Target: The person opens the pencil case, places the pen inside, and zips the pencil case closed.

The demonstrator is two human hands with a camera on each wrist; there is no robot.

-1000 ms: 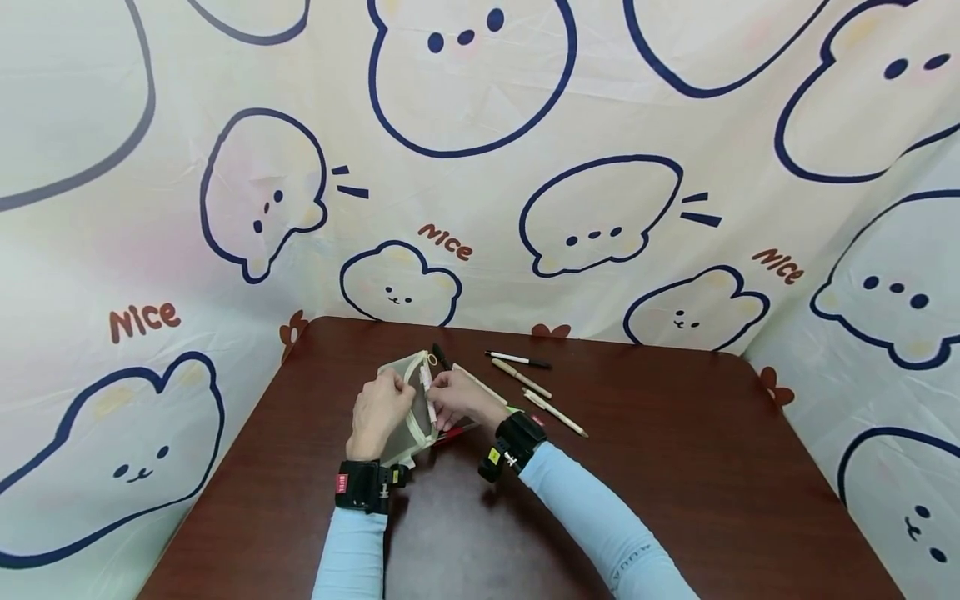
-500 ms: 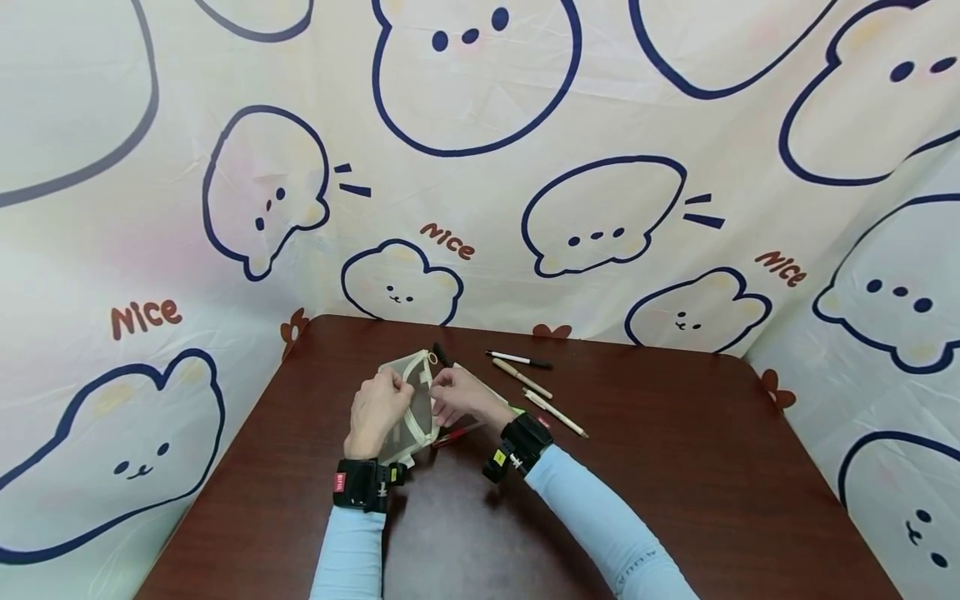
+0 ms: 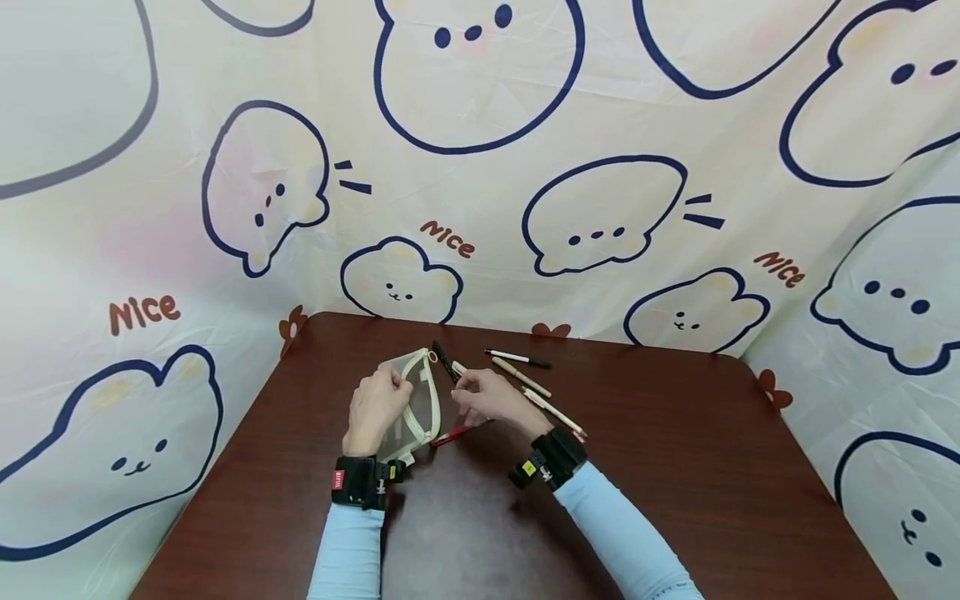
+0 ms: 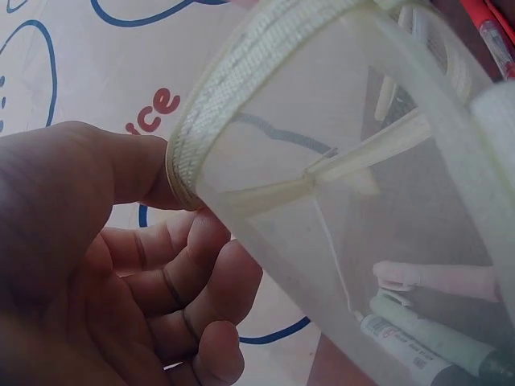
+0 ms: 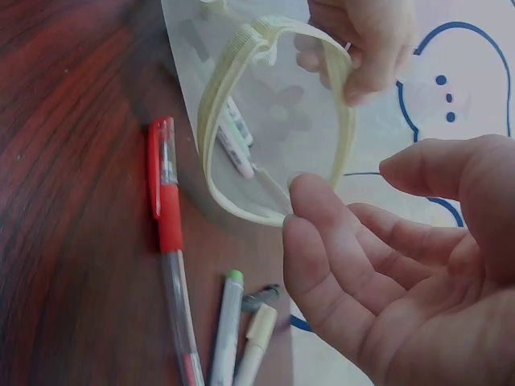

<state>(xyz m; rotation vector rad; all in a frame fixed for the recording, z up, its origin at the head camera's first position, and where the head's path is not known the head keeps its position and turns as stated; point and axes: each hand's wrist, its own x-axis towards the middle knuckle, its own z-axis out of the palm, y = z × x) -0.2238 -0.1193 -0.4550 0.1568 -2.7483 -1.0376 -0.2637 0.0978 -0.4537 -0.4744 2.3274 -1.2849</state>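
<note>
My left hand pinches the cream zip edge of a translucent mesh pencil case between thumb and forefinger, so its mouth gapes to the right. Through the mesh lie a pink pen, a pale green pen and a white marker. Just right of the mouth hovers my right hand, fingers loosely bent, thumb apart, holding nothing. Below it, a red pen rests on the table beside the case. A green-tipped marker and a cream-capped pen lie close by.
On the dark wood table, a black pen lies behind the case. Further right are a white-and-black pen, a beige pen and a cream pen. A printed cloth hangs behind the table.
My right hand has drawn back rightward from the case's mouth. A pale pen at the mouth one second ago no longer shows there. The left hand keeps its grip on the edge.
</note>
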